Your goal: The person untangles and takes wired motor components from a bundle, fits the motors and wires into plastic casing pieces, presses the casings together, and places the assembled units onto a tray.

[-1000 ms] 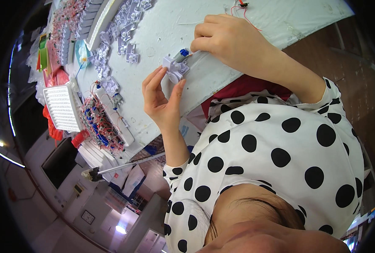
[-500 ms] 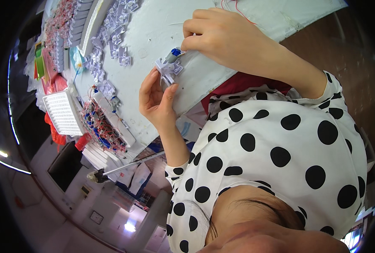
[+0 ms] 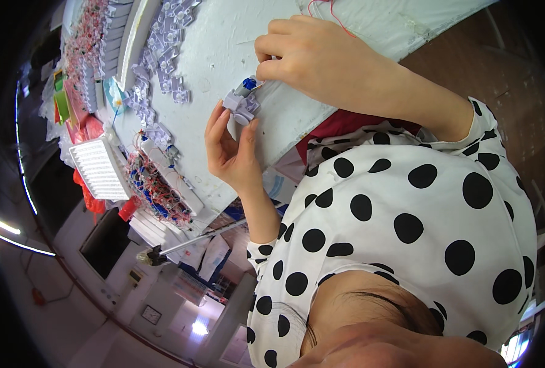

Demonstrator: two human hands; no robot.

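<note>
My left hand point(image 3: 232, 153) is closed, with its thumb and fingertips pinching a pale plastic housing point(image 3: 240, 109) just above the table. A small motor point(image 3: 245, 89) with a blue end sits in the housing, pointing away from the fingers. My right hand point(image 3: 306, 58) is curled beside the motor's blue end, fingers pressed together. A thin wire seems to run from the motor to those fingertips, though what they pinch is mostly hidden.
Loose pale plastic housings point(image 3: 168, 46) lie in a strip across the table point(image 3: 217, 37). To the left are a pile of motors with red and blue wires point(image 3: 156, 190), a white ribbed tray point(image 3: 101, 168) and bundled wired parts point(image 3: 82, 46). A red wire point(image 3: 340, 21) lies beyond my right hand.
The housing has tilted in my left hand, so its round underside now shows. My right hand has shifted slightly left, staying close to the motor. The whole view has moved a little.
</note>
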